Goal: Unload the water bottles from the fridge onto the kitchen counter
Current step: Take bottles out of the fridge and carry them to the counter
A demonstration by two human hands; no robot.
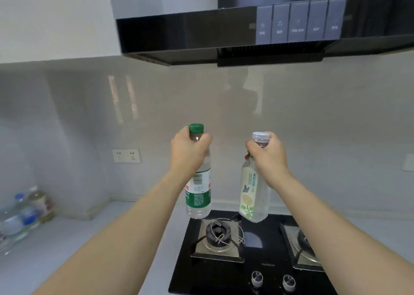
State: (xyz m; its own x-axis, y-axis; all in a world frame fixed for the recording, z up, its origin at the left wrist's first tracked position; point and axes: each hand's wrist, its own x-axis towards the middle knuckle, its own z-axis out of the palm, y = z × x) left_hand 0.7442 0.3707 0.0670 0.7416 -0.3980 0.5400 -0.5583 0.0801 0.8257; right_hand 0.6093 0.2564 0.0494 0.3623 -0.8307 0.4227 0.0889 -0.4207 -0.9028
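Note:
My left hand grips the neck of a clear bottle with a green cap and a green and white label. My right hand grips the neck of a clear bottle with a pale cap and a light flower label. Both bottles hang upright in the air above the back of the black gas hob. Several bottles stand grouped on the white counter at the far left. The fridge is out of view.
The hob has two burners and two knobs at its front. A black range hood hangs overhead. A wall socket sits on the tiled backsplash to the left.

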